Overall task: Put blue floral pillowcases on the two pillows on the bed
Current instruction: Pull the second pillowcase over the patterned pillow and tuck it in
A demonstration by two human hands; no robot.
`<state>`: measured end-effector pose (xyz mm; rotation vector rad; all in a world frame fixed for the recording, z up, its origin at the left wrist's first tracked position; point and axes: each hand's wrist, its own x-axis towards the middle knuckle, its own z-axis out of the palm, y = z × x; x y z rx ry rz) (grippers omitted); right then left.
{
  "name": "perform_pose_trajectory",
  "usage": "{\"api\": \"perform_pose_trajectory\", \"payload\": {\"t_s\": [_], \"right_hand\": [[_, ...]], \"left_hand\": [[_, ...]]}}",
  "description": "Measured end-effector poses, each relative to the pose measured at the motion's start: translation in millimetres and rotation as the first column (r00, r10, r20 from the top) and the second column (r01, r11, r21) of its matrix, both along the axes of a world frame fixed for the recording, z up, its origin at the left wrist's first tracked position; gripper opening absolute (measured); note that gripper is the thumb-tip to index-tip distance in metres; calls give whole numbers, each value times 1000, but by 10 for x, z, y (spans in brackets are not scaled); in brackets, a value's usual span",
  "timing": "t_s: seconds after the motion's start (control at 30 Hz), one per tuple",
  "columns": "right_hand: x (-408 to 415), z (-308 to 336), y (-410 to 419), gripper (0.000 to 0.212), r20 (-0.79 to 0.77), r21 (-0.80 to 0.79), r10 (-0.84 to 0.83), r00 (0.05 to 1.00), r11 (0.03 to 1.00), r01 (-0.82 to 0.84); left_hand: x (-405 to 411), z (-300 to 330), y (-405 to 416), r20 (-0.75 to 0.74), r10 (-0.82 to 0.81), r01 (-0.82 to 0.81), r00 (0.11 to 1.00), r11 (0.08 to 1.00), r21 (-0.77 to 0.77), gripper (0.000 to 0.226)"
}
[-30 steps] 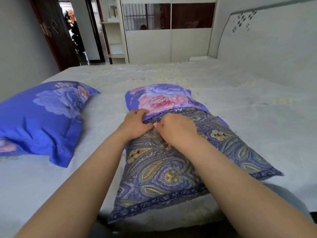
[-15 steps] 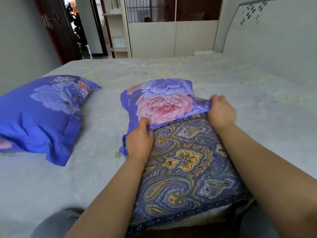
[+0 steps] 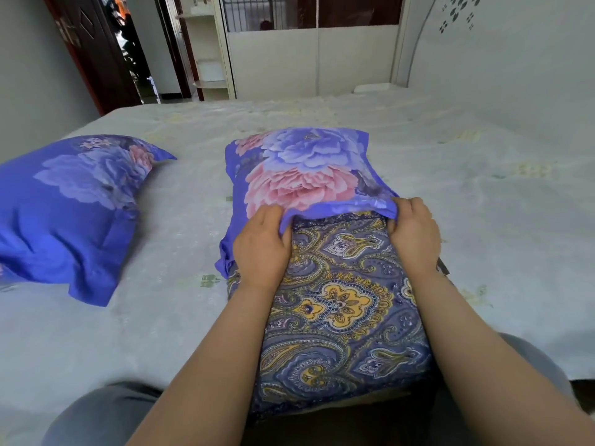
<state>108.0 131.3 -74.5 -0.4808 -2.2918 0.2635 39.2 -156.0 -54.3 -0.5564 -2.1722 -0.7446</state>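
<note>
Gripping the blue floral pillowcase (image 3: 302, 175) hem, left hand (image 3: 262, 249) and right hand (image 3: 415, 233) fingers clamped on it over the paisley pillow (image 3: 341, 304) mid-bed (image 3: 483, 220); thin, limp, slippery cloth, soft pillow, so hold the opening's corners.

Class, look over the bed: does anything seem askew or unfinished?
Yes. The paisley pillow is only partly inside its floral pillowcase; the left hand and right hand grip the case's open edge. The other pillow is fully covered.

Head view, facing down, close over bed (image 3: 418, 149)
</note>
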Motion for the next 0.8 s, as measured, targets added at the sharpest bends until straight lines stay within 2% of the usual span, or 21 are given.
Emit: {"api": "perform_pose_trajectory", "payload": {"t_s": [0.1, 0.2, 0.3, 0.4, 0.47, 0.57, 0.67, 0.8], "right_hand": [[98, 83, -45, 24, -217, 72, 64, 974, 996, -50], [194, 21, -109, 25, -305, 124, 124, 944, 988, -89], [232, -39, -140, 22, -238, -37, 69, 969, 996, -80], [309, -53, -86, 37, -77, -256, -77, 994, 965, 55], [353, -81, -66, 44, 11, -337, -142, 990, 931, 137], [359, -104, -82, 50, 172, -389, -132, 976, 901, 191], [338, -157, -24, 50, 288, -452, -126, 949, 856, 251], [226, -406, 259, 48, 339, -675, -5, 941, 695, 247]], "left_hand": [[133, 94, 34, -182, -92, 95, 979, 995, 10, 9], [221, 48, -2, -290, -152, 157, 945, 988, -6, 18], [247, -8, -63, -369, -217, 202, 904, 976, -78, 32], [303, -48, -159, -427, -214, 171, 878, 976, -138, 29], [328, -173, -256, -347, -163, 118, 924, 982, -149, 21], [314, -363, -435, 13, 8, -8, 1000, 1000, -5, 17], [365, -374, -542, 265, 99, -144, 959, 977, 156, 25], [465, -394, -683, 454, 133, -264, 881, 935, 238, 31]]}}
